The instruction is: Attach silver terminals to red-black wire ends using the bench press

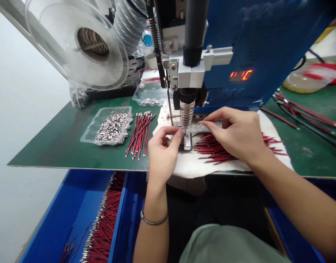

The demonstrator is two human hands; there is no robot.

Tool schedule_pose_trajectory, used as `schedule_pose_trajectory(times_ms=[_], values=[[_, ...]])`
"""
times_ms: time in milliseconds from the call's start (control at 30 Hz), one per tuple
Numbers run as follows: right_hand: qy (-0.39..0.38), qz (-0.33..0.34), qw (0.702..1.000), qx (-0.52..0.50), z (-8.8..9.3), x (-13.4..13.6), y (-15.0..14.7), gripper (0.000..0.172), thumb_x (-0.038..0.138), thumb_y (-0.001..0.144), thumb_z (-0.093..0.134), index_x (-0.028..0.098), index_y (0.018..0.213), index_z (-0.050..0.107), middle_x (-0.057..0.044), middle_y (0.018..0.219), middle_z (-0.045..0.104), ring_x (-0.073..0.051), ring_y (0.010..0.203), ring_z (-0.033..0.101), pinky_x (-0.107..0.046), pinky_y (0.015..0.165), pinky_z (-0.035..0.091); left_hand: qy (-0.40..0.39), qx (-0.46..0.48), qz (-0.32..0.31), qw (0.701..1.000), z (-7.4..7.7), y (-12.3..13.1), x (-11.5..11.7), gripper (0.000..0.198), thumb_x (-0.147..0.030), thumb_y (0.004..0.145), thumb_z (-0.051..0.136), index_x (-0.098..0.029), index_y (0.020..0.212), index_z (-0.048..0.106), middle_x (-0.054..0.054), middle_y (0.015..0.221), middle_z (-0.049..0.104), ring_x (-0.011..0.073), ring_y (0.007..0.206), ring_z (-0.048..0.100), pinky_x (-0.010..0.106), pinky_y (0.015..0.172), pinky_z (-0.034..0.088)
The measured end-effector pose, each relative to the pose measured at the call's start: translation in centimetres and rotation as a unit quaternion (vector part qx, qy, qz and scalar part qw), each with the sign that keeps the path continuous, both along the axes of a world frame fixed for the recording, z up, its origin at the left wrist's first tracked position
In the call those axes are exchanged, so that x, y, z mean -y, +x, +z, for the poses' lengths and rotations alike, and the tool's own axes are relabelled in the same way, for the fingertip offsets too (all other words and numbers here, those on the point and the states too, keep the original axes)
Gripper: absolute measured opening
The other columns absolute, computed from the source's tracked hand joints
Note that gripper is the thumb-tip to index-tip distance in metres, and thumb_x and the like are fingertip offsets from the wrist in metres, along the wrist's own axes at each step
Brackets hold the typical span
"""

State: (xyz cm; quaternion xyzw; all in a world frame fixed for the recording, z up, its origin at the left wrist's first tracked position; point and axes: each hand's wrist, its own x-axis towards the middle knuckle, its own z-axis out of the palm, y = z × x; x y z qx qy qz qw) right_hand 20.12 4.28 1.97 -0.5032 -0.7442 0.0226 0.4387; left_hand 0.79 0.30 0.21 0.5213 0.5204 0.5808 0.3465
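Observation:
My left hand (163, 151) is beside the small metal fixture (188, 141) under the machine's soldering head (186, 109). Its thumb and forefinger are pinched together, and whatever they hold is too small or hidden to name. To the right of the soldering head, my right hand (237, 133) also makes a pinch, with a tiny pale bit at the fingertips that I cannot identify. Below that hand, a pile of red and black wires (215, 148) lies on a white cloth (189, 168), partly covered by the hand.
Left of the fixture are finished-looking wires with metal ends (140, 133) and a clear tray (88, 135) of small metal connectors (113, 127). A blue bin (82, 190) below the table edge holds many wires. The blue machine (255, 44) and a large reel (55, 47) stand behind.

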Motion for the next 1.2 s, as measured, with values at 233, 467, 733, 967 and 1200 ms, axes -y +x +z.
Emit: schedule_pose_trajectory(times_ms=[233,467,733,967,1200], values=[[0.019,0.010,1.000,-0.005,-0.11,-0.16,0.03,0.004,0.028,0.087,0.078,0.028,0.085,0.081,-0.001,0.067,0.074,-0.019,0.053,0.062,-0.036,0.052,0.042,-0.002,0.003,-0.003,1.000,-0.06,-0.09,-0.03,0.013,-0.033,0.089,0.075,-0.020,0.089,0.073,0.001,0.082,0.068,0.0114,0.069,0.058,0.022,0.057,0.040],[-0.001,0.015,0.999,-0.037,-0.19,-0.30,-0.16,0.017,0.033,0.098,0.065,0.028,0.090,0.079,-0.002,0.075,0.079,-0.019,0.056,0.066,-0.035,0.055,0.045,-0.002,0.002,0.000,1.000,-0.06,-0.03,-0.05,0.013,-0.033,0.089,0.076,-0.020,0.088,0.073,0.001,0.078,0.067,0.0123,0.068,0.058,0.023,0.056,0.040],[0.001,0.001,1.000,-0.008,-0.12,-0.05,-0.02,0.016,0.032,0.096,0.068,0.027,0.087,0.080,-0.002,0.073,0.079,-0.020,0.056,0.068,-0.035,0.055,0.043,-0.004,-0.001,0.000,1.000,0.04,-0.03,0.00,0.014,-0.033,0.089,0.075,-0.020,0.088,0.073,0.001,0.080,0.067,0.0109,0.066,0.056,0.022,0.055,0.039],[0.025,-0.028,0.999,-0.031,-0.27,-0.08,0.01,0.012,0.033,0.084,0.083,0.024,0.078,0.080,0.001,0.060,0.072,-0.015,0.044,0.055,-0.034,0.051,0.041,-0.003,0.000,0.000,1.000,0.11,0.03,0.01,0.014,-0.033,0.089,0.075,-0.020,0.087,0.072,0.000,0.077,0.066,0.0107,0.063,0.054,0.023,0.054,0.038],[-0.017,0.011,0.999,-0.035,0.13,-0.15,-0.26,0.028,0.038,0.099,0.063,0.026,0.076,0.074,0.000,0.061,0.073,-0.016,0.046,0.056,-0.034,0.051,0.038,-0.002,-0.005,0.001,1.000,0.08,0.00,0.02,0.012,-0.031,0.089,0.075,-0.019,0.088,0.073,0.001,0.077,0.066,0.0103,0.062,0.053,0.022,0.052,0.037]])
